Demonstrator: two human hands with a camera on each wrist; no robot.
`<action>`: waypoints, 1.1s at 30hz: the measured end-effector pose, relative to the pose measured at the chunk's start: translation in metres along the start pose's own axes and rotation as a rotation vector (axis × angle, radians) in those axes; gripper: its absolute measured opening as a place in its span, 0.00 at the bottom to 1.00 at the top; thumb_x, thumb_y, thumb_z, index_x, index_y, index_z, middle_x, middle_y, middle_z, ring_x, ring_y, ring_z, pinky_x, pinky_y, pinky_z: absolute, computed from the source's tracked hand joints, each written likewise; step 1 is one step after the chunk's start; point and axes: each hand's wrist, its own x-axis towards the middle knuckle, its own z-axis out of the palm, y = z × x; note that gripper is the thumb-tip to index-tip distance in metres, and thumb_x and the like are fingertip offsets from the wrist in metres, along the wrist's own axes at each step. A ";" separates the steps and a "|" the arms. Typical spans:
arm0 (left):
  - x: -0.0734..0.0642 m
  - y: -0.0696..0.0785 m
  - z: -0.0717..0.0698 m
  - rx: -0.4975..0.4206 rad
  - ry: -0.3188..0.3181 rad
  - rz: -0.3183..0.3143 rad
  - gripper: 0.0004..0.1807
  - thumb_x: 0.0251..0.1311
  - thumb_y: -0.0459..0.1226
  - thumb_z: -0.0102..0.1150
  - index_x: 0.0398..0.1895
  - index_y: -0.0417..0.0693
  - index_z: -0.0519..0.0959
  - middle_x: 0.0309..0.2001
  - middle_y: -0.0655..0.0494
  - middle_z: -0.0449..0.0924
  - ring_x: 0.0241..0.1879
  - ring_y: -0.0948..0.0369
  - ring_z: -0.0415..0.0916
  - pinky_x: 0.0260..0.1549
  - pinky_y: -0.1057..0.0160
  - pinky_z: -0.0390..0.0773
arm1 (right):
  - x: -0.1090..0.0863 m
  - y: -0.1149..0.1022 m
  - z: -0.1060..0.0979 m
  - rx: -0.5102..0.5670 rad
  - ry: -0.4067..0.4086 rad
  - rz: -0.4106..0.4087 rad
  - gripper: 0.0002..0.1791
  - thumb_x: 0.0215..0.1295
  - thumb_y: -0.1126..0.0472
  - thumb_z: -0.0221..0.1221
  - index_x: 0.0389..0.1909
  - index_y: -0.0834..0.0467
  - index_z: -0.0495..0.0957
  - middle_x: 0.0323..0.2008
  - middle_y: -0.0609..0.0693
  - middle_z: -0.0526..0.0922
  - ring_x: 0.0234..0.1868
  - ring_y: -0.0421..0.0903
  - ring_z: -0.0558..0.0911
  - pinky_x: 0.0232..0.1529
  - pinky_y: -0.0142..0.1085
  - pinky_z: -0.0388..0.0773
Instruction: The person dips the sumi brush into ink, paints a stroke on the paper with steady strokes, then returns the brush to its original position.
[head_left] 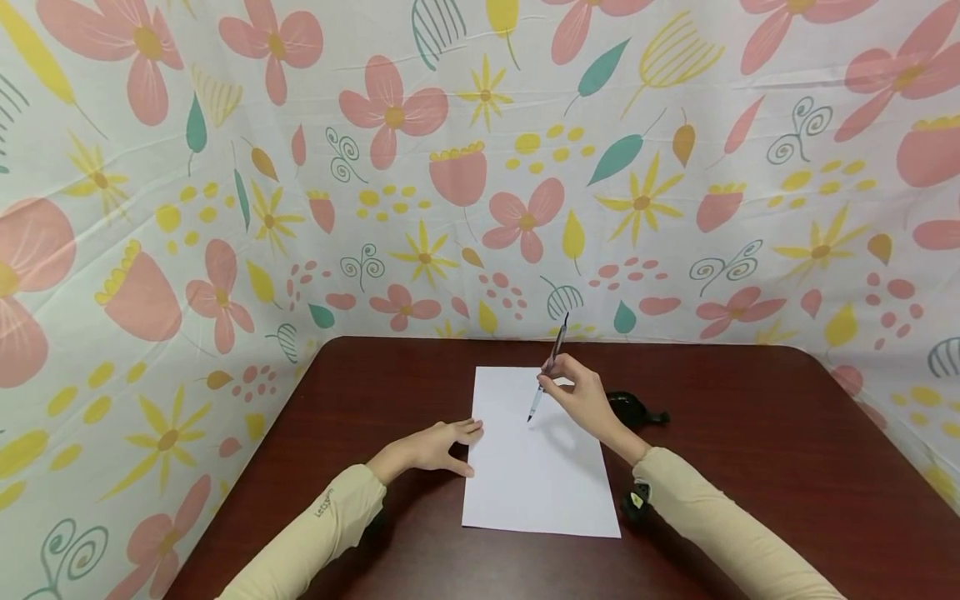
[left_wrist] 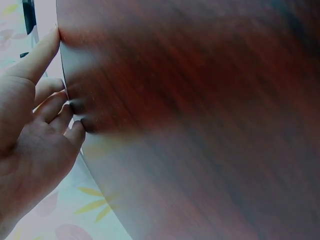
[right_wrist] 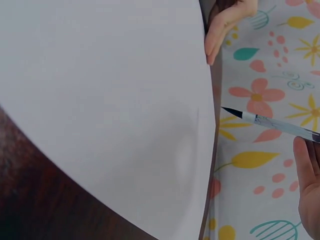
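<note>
A blank white sheet of paper (head_left: pixel 536 475) lies on the table. My right hand (head_left: pixel 581 396) pinches a brush pen (head_left: pixel 536 403) by its barrel, over the upper part of the sheet. The pen slants, its dark tip pointing down towards the paper and its far end up. In the right wrist view the brush pen (right_wrist: pixel 272 124) shows a black pointed tip and a pale, see-through barrel. My left hand (head_left: pixel 435 447) rests at the left edge of the sheet, thumb spread from the other fingers. In the left wrist view, the fingertips of the left hand (left_wrist: pixel 42 120) touch that edge.
A glossy black object with a narrow neck (head_left: pixel 633 410) lies on the table behind the right wrist. A small dark round item (head_left: pixel 636 502) shows beside the right sleeve. The dark reddish-brown table (head_left: pixel 750 450) meets a flower-printed cloth (head_left: pixel 525 167) at its back and left.
</note>
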 end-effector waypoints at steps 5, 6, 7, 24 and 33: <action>0.000 0.000 0.000 0.000 0.007 0.005 0.40 0.53 0.48 0.61 0.67 0.44 0.59 0.71 0.53 0.50 0.72 0.57 0.44 0.65 0.49 0.54 | 0.001 -0.002 0.001 0.014 -0.019 0.019 0.08 0.60 0.69 0.57 0.39 0.68 0.72 0.36 0.61 0.80 0.41 0.57 0.82 0.37 0.32 0.80; 0.000 0.000 0.000 0.000 0.008 0.003 0.40 0.53 0.48 0.61 0.67 0.44 0.59 0.71 0.54 0.50 0.72 0.58 0.44 0.65 0.49 0.54 | 0.001 -0.003 0.001 0.016 -0.020 0.027 0.08 0.60 0.69 0.57 0.39 0.68 0.72 0.36 0.61 0.80 0.42 0.57 0.82 0.37 0.32 0.80; 0.000 0.000 -0.001 -0.001 0.008 0.002 0.39 0.53 0.48 0.61 0.67 0.44 0.59 0.71 0.54 0.50 0.72 0.58 0.44 0.65 0.50 0.54 | 0.001 -0.003 0.001 0.019 -0.021 0.035 0.08 0.60 0.69 0.57 0.39 0.67 0.72 0.36 0.61 0.80 0.42 0.56 0.82 0.37 0.31 0.80; -0.001 -0.001 0.000 0.006 0.002 0.015 0.40 0.53 0.48 0.61 0.67 0.43 0.59 0.71 0.52 0.51 0.72 0.55 0.45 0.65 0.49 0.55 | 0.000 0.000 0.008 0.027 -0.045 0.034 0.09 0.60 0.67 0.58 0.41 0.65 0.74 0.37 0.60 0.83 0.42 0.55 0.82 0.38 0.33 0.80; 0.001 0.000 0.001 0.029 0.003 0.011 0.40 0.53 0.49 0.61 0.67 0.43 0.59 0.71 0.52 0.51 0.72 0.56 0.45 0.65 0.50 0.55 | -0.002 0.006 0.011 0.012 -0.027 0.018 0.09 0.58 0.67 0.59 0.39 0.64 0.74 0.36 0.58 0.83 0.40 0.51 0.83 0.37 0.34 0.81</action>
